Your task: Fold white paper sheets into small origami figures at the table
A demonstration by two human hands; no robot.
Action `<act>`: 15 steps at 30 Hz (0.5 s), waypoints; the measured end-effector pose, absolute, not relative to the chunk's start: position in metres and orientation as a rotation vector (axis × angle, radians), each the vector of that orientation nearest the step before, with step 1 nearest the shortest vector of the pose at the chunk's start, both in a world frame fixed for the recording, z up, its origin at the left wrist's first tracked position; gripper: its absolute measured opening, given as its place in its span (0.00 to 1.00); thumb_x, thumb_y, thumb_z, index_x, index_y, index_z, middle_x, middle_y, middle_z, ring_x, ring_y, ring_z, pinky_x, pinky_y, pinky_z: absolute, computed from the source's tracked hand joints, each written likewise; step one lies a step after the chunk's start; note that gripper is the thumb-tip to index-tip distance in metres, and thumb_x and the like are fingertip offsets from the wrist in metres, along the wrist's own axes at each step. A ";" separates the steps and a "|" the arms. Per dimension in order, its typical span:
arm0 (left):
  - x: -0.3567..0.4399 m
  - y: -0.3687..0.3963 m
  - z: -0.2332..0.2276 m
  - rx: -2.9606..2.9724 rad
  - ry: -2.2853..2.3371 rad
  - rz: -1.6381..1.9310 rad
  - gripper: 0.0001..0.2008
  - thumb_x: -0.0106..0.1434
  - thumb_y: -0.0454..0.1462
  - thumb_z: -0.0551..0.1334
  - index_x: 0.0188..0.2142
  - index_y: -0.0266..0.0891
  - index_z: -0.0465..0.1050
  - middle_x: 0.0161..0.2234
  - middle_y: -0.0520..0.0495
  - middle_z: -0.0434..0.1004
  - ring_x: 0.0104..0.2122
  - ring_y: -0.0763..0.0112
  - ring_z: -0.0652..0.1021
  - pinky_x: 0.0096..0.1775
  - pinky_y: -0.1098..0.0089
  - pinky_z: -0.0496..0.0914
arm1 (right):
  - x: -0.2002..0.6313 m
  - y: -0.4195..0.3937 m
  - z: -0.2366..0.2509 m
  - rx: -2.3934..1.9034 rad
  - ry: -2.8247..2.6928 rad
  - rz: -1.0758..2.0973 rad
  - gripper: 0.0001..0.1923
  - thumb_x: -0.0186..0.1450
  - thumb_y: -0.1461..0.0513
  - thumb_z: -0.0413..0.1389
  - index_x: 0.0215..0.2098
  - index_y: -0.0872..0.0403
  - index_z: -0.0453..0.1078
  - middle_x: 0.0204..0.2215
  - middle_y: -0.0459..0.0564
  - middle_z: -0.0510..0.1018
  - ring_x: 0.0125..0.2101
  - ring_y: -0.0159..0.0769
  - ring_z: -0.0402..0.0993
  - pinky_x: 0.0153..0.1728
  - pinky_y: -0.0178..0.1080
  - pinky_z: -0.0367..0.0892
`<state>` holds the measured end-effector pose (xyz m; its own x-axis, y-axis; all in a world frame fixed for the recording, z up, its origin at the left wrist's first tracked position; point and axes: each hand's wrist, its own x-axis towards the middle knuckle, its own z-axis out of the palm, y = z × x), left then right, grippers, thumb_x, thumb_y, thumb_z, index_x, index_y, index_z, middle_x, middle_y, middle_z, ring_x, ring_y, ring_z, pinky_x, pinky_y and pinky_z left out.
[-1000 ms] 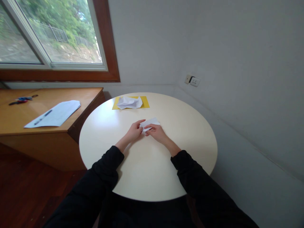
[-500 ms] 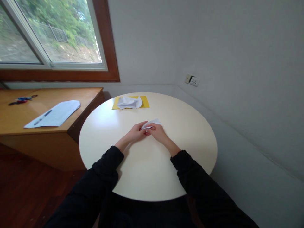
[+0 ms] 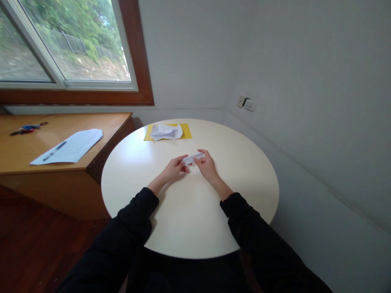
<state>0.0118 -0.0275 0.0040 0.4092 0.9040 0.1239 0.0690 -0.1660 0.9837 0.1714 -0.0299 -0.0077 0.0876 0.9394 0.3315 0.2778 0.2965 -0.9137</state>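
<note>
Left hand [image 3: 172, 170] pinches near end of small folded white paper strip [image 3: 193, 158] (narrow, creased); strip held just above round cream table [image 3: 244, 203], mid-table. Right hand [image 3: 207, 167] grips far end, fingers curled.

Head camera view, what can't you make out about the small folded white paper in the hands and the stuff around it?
- Small folded white paper: too small in the head view to read its folds; left hand and right hand cover its ends.
- Crumpled white paper hides the middle of the yellow sheet.
- Blue-handled object on the wooden desk: too small and distant to identify.
- Round cream table: near edge hidden by black sleeves.
</note>
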 end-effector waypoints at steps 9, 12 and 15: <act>0.007 -0.033 0.015 1.381 0.851 0.963 0.25 0.60 0.34 0.54 0.57 0.34 0.53 0.29 0.45 0.75 0.23 0.75 0.73 0.33 0.68 0.68 | 0.185 -0.020 -0.012 -1.284 -1.312 0.793 0.24 0.55 0.53 0.53 0.46 0.54 0.59 0.17 0.37 0.62 0.16 0.26 0.56 0.18 0.31 0.54; 0.004 -0.034 0.018 1.388 0.833 0.918 0.25 0.59 0.34 0.53 0.56 0.34 0.54 0.24 0.50 0.72 0.21 0.76 0.72 0.31 0.69 0.69 | 0.184 -0.019 -0.012 -1.197 -1.258 0.940 0.27 0.54 0.52 0.54 0.48 0.54 0.58 0.22 0.41 0.66 0.22 0.28 0.64 0.21 0.31 0.59; 0.004 -0.035 0.018 1.434 0.829 0.885 0.24 0.59 0.34 0.54 0.55 0.35 0.55 0.21 0.53 0.69 0.20 0.77 0.71 0.29 0.70 0.68 | 0.183 -0.021 -0.009 -1.087 -1.235 1.075 0.29 0.52 0.55 0.56 0.51 0.53 0.56 0.26 0.43 0.69 0.25 0.29 0.68 0.25 0.32 0.62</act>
